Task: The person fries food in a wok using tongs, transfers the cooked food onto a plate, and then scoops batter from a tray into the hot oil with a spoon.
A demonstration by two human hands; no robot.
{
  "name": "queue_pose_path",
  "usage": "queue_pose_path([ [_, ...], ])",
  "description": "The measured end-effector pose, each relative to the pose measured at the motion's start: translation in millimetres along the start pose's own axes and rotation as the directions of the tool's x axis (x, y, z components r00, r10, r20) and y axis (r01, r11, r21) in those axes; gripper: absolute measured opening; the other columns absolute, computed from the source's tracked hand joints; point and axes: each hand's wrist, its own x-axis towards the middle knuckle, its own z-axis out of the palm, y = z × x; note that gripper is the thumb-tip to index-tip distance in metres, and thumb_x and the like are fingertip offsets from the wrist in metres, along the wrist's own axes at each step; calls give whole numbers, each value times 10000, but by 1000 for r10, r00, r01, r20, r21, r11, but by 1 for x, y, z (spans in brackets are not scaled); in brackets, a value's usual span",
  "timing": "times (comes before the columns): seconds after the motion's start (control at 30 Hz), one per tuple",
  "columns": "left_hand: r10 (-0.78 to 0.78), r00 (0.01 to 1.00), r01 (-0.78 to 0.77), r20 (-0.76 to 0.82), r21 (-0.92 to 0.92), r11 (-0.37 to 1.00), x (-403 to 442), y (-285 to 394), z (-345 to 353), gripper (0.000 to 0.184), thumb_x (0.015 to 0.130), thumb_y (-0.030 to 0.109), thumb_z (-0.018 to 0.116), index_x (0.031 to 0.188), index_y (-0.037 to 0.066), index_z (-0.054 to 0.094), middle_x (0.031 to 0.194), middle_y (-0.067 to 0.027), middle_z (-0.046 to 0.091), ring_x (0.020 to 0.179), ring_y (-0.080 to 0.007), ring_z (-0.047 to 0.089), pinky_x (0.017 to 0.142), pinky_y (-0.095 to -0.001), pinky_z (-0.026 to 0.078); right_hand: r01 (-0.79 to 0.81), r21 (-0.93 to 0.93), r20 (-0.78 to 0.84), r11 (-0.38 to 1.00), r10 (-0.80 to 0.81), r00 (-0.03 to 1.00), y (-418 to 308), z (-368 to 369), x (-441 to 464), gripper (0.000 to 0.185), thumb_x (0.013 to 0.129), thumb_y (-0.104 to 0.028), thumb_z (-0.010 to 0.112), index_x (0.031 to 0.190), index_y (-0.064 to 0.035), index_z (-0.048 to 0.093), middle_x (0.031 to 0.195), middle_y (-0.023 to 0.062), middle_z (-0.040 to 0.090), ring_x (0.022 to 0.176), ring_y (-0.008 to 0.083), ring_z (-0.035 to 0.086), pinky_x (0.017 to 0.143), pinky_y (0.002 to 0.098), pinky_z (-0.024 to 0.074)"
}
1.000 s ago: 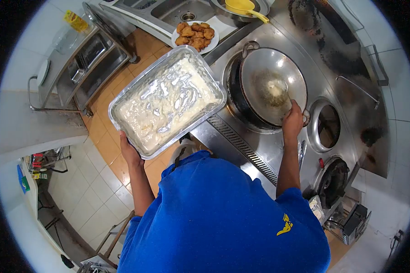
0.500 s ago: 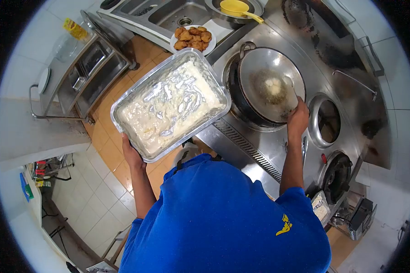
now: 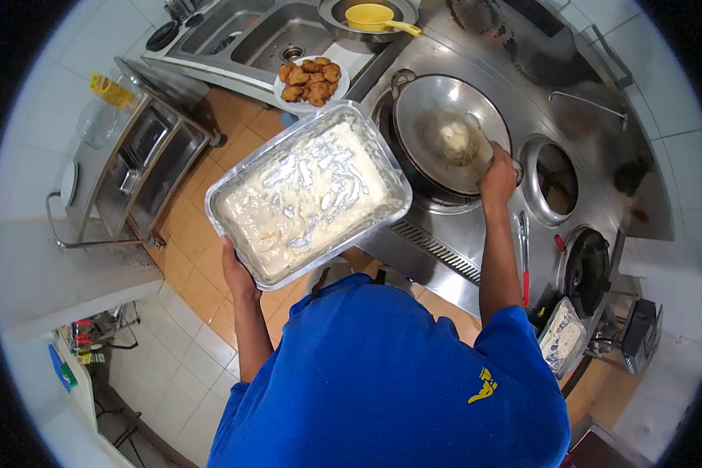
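My left hand point(image 3: 240, 274) grips the near left corner of a rectangular metal tray point(image 3: 210, 204), which is held up in front of me. Thick, pale batter point(image 3: 261, 214) coats its bottom, with bare metal showing through in streaks. My right hand point(image 3: 497, 178) is closed round a spoon point(image 3: 481, 148), mostly hidden by the fingers, at the near right rim of the wok. Inside the wok point(image 3: 417, 109) is a shallow pool of oil point(image 3: 462, 156) with a pale lump of batter point(image 3: 454, 136) in it. The tray's right corner comes close to the wok.
A plate point(image 3: 342, 86) of fried brown pieces point(image 3: 313, 82) stands beyond the tray, by the sink point(image 3: 249, 51). A yellow dipper point(image 3: 369, 17) rests in a metal basin. Right of the wok are a round burner opening point(image 3: 555, 183), red-handled tongs point(image 3: 525, 249) and another burner point(image 3: 585, 269).
The tray has shifted slightly right and nearer me in view. My right hand has turned a little at the wok's rim, with the spoon drawn nearer the rim. The batter lump stays in the oil.
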Motion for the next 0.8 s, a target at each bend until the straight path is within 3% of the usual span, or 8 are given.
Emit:
queue_pose_path([
  [0.1,-12,1000,11,22,23,1000,0,11,6,536,969,407,342,1280,-24,406,1262,-159,497,1109,-248,528,961,-352,413,-80,193,-74,978,96,993,-8,-22,-12,300,863,-53,454,1140,-49,569,897,190,611,884,377,598,729,414,470],
  [0.2,-42,998,39,49,46,998,1,21,4,525,970,400,340,1269,-25,414,1242,-153,506,1097,-238,529,951,-348,418,17,377,-189,926,58,980,-24,-61,-45,265,909,-98,449,1132,-26,573,739,133,597,710,273,607,635,322,445],
  [0.3,-74,993,69,95,60,996,9,28,-2,519,971,393,338,1265,-27,415,1232,-151,508,1095,-231,526,944,-345,421,-315,526,124,790,295,947,-49,-102,-88,268,942,-139,436,1140,-13,566,693,41,520,613,120,477,580,238,374],
  [0.4,-132,976,119,174,85,989,15,41,-6,519,972,390,337,1268,-29,411,1237,-153,503,1102,-230,521,943,-347,421,-492,613,303,619,391,869,-99,-142,-114,265,952,-136,421,1122,-5,576,692,-12,425,612,62,333,564,203,320],
  [0.43,-155,967,138,200,96,986,16,46,-6,520,971,389,336,1270,-30,408,1240,-154,500,1105,-232,520,945,-348,420,-458,621,319,636,329,889,-105,-148,-123,261,955,-128,415,1110,2,581,747,35,535,664,92,456,628,225,382],
  [0.6,-250,927,211,278,164,964,11,85,9,536,969,393,335,1284,-36,390,1251,-166,490,1114,-249,519,948,-357,421,-356,540,421,762,121,899,-161,-191,-141,234,912,-54,450,1093,29,573,1022,206,628,925,289,622,814,328,462],
  [0.7,-281,900,225,332,197,954,2,96,12,548,967,401,334,1287,-41,383,1251,-170,490,1114,-254,521,946,-360,423,-300,524,431,797,55,901,-179,-203,-151,237,871,-49,503,1090,13,570,982,222,624,844,346,634,739,361,497],
  [0.8,-266,894,203,360,204,958,-1,91,13,557,965,411,333,1285,-42,385,1248,-168,493,1111,-250,523,944,-359,424,-304,338,532,891,85,842,-188,-214,-145,229,869,-84,529,1081,-3,563,914,204,633,774,333,643,675,367,504],
])
